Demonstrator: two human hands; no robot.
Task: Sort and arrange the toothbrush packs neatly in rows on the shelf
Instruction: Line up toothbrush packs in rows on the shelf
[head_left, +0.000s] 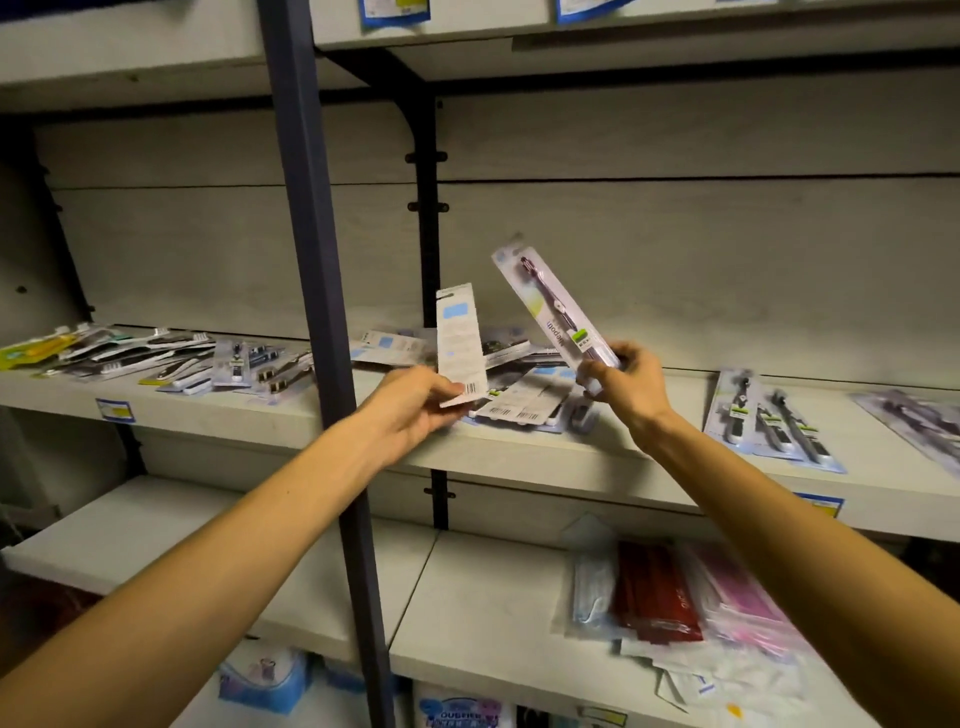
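**Two toothbrush packs held up over the shelf**

Bare forearms are stretched from the lower corners of the view toward the middle shelf (519, 457). By the left hand (410, 402) a toothbrush pack (460, 345) is pinched at its lower end, near the barcode, and is held almost upright with its printed back turned to the camera. By the right hand (626, 382) a second pack (553, 309) is gripped at its bottom end; its front is shown, with a dark brush visible under the blister, and it is tilted with its top leaning to the left. The two packs are kept apart, their upper ends close to one another.

Behind and below the hands, a loose heap of packs (519, 402) is spread near the shelf's front edge, several lying back side up. Toward the right end of the shelf, a few packs (769, 421) are laid side by side, face up. On the neighbouring shelf to the left of the dark upright post (311, 260), a jumbled row of toothbrushes (130, 356) is seen. On the lower shelf, flat packets in red and pink (675, 597) are piled at the right.
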